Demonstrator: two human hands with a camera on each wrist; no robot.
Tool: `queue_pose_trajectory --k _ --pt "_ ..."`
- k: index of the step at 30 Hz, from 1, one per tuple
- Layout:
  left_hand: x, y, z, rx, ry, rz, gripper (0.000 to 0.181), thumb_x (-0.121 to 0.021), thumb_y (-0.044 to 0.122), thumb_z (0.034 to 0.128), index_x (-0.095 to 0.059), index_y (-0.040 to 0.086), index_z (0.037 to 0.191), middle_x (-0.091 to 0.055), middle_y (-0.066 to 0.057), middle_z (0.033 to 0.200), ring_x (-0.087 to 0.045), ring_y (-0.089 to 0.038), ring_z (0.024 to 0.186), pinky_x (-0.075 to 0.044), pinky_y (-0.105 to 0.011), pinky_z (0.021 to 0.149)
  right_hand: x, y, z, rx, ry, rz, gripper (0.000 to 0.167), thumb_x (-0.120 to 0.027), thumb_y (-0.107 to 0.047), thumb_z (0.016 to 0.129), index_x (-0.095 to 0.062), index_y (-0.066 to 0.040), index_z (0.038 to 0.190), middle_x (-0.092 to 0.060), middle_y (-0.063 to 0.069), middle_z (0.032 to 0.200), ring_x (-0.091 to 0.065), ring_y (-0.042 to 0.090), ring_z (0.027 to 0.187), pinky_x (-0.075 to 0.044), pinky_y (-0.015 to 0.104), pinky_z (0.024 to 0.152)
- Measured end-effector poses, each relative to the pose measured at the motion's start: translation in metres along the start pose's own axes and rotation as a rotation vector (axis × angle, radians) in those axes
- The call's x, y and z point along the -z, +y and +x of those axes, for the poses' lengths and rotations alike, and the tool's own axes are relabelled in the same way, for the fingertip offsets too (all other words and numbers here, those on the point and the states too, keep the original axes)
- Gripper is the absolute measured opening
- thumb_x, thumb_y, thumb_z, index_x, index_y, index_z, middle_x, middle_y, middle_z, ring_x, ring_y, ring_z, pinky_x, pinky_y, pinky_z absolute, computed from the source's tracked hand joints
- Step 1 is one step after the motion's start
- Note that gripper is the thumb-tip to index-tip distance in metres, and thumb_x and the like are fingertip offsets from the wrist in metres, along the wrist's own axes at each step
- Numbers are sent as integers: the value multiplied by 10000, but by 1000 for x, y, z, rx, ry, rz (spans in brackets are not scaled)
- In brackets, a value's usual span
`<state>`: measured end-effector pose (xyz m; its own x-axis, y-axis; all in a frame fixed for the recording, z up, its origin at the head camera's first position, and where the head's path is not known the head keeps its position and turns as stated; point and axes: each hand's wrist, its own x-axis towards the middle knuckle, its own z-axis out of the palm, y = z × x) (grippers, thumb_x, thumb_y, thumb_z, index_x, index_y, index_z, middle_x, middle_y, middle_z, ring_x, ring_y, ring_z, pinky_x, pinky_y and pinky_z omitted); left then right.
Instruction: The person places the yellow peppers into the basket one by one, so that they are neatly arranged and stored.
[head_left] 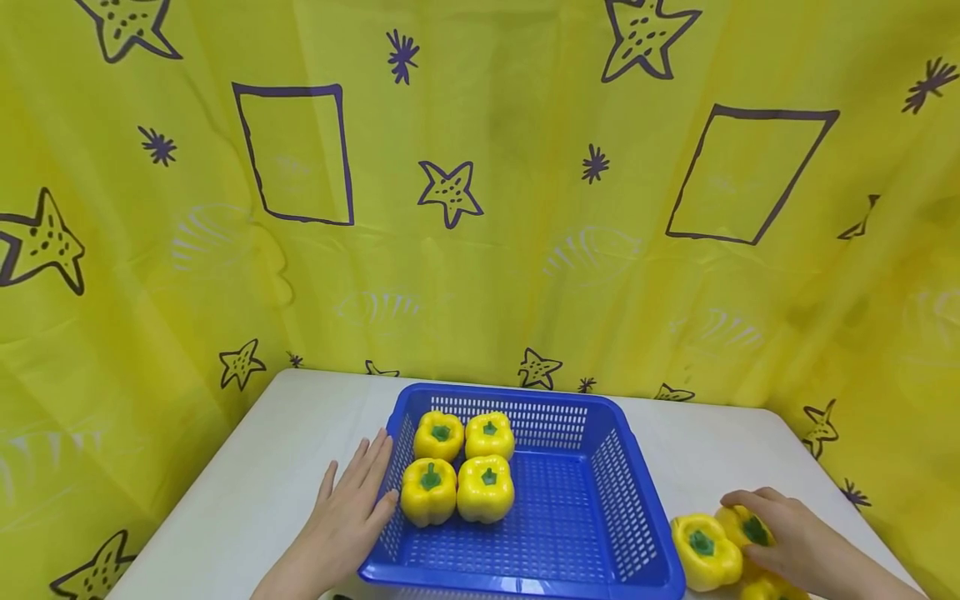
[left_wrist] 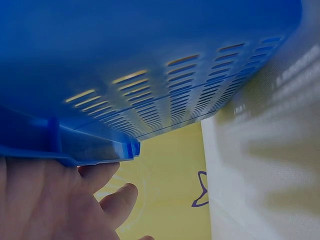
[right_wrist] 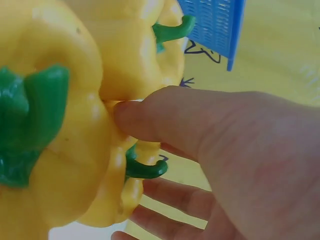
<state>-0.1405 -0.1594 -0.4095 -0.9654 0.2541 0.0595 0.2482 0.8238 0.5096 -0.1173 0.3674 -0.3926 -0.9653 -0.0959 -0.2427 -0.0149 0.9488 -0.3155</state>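
Observation:
On the white table stands a blue plastic basket (head_left: 555, 575) with perforated walls. Several yellow bell peppers (head_left: 486, 489) with green stems sit in its left half. My left hand (head_left: 345, 521) rests along the basket's left rim, fingers extended; in the left wrist view its fingers touch the underside of that rim (left_wrist: 100, 162). Right of the basket, my right hand (head_left: 787, 533) grips a yellow bell pepper (head_left: 737, 522), thumb and fingers on either side of it in the right wrist view. Another pepper (head_left: 703, 562) is beside it, and one more (head_left: 767, 589) is partly cut off below.
A yellow curtain (head_left: 510, 275) with starfish drawings hangs behind and beside the table (head_left: 315, 425). The basket's right wall (head_left: 626, 508) stands between its inside and the loose peppers. Bare basket floor (head_left: 551, 508) shows right of the peppers inside.

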Motion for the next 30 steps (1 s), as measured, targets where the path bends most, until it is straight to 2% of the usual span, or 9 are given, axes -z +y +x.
queue_pose_trajectory --k 8,12,16,21,25,30 --pt "1 0 0 -8 4 3 644 -438 313 1035 -185 100 1588 -136 -69 1671 -111 -376 1541 3 -718 1160 2 5 5 -3 -19 30 527 -782 -125 765 -607 -40 1255 -629 58 1107 -573 197 947 -558 505 861" --pt "0 0 0 -7 3 0 642 -440 310 1035 -189 99 1587 -140 -70 1671 -110 -375 1541 9 -715 1161 1 8 6 -6 -17 11 574 -777 -90 742 -580 8 1272 -631 102 1146 -605 240 990 -547 537 871" --pt "0 0 0 -6 1 -3 644 -438 312 1036 -181 104 1589 -133 -66 1672 -104 -371 1543 20 -716 1161 -1 9 5 -6 20 -37 572 -791 -164 767 -576 41 1255 -627 146 1144 -610 252 980 -544 546 857" --pt "0 -1 0 -7 2 -3 644 -438 313 1036 -182 106 1589 -133 -65 1672 -104 -370 1543 20 -715 1161 -2 10 3 -23 27 -54 553 -803 -259 792 -596 27 1218 -619 133 1082 -585 212 923 -553 486 803" --pt "0 -1 0 -5 1 -3 643 -438 312 1037 -181 105 1589 -132 -65 1672 -102 -370 1543 19 -715 1161 -2 10 3 -29 30 -44 499 -803 -240 786 -614 -7 1184 -615 99 1055 -563 187 893 -546 429 775" --pt "0 -1 0 -4 1 -4 645 -440 315 1037 -181 107 1589 -132 -64 1673 -102 -369 1543 22 -716 1161 -2 10 4 -24 33 -44 495 -809 -239 768 -629 -24 1176 -616 74 1069 -562 182 896 -547 415 766"
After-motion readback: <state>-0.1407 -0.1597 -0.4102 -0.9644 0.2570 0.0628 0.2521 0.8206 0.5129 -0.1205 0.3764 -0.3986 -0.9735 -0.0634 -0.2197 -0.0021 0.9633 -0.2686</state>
